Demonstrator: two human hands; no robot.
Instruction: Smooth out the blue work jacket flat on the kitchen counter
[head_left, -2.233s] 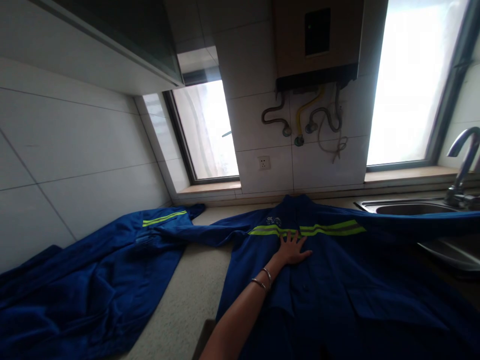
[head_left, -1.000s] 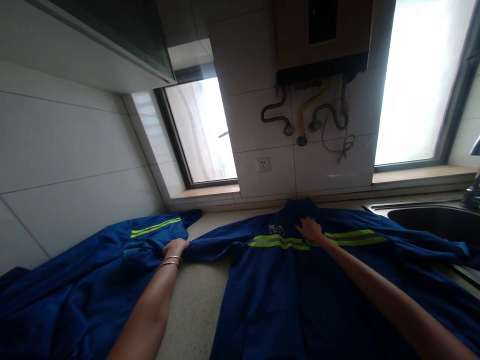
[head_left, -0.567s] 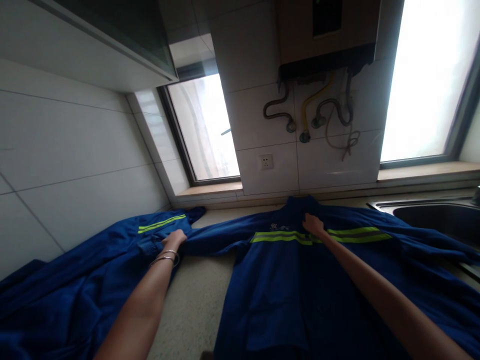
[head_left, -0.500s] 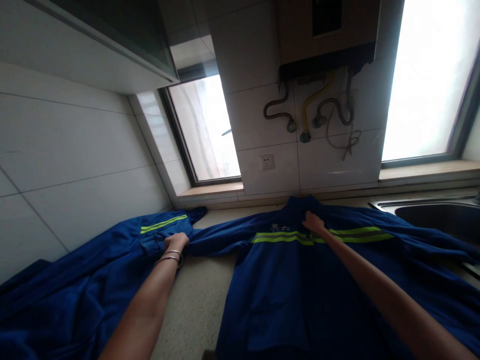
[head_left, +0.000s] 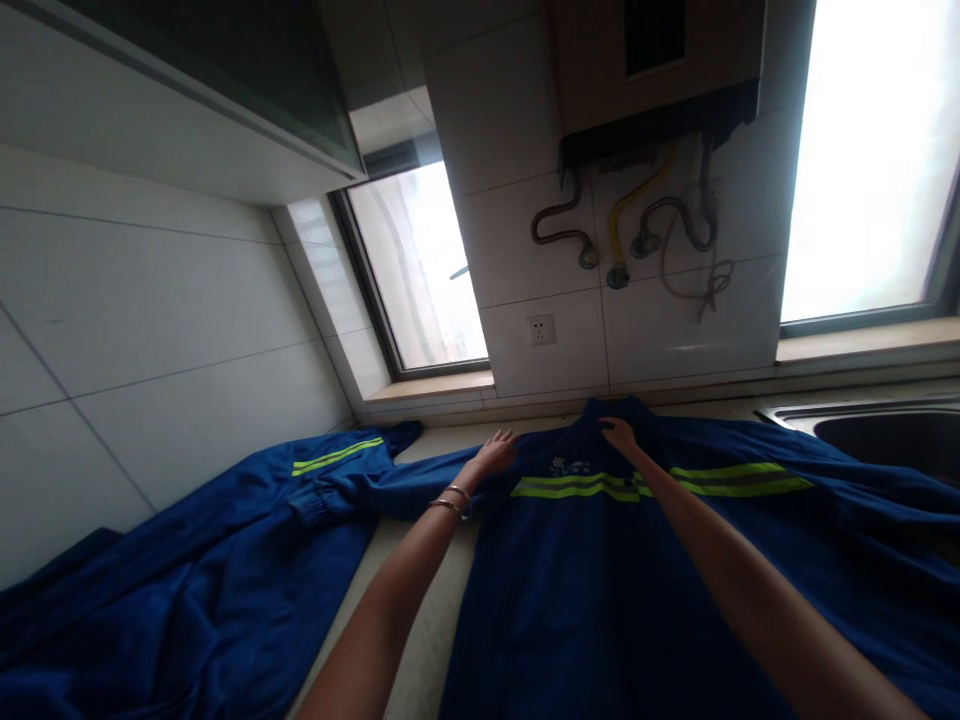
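A blue work jacket (head_left: 600, 590) with yellow-green reflective stripes lies spread flat on a speckled countertop (head_left: 427, 640), collar toward the wall. My right hand (head_left: 619, 433) rests on the jacket just below the collar, fingers on the cloth. My left hand (head_left: 495, 452), with bracelets at the wrist, hovers open over the jacket's left shoulder where the sleeve begins. The left sleeve runs out toward a second blue garment (head_left: 202, 570) with the same striping, heaped at the left along the wall.
A steel sink (head_left: 877, 432) is set into the counter at the right, and the jacket's right sleeve lies across its near edge. A tiled wall with a socket (head_left: 541, 329), hoses under a water heater (head_left: 660, 70), and two windows stand behind.
My left hand has let go of the sleeve cuff at the left and moved right to the jacket's shoulder. My right hand has slid a little up toward the collar.
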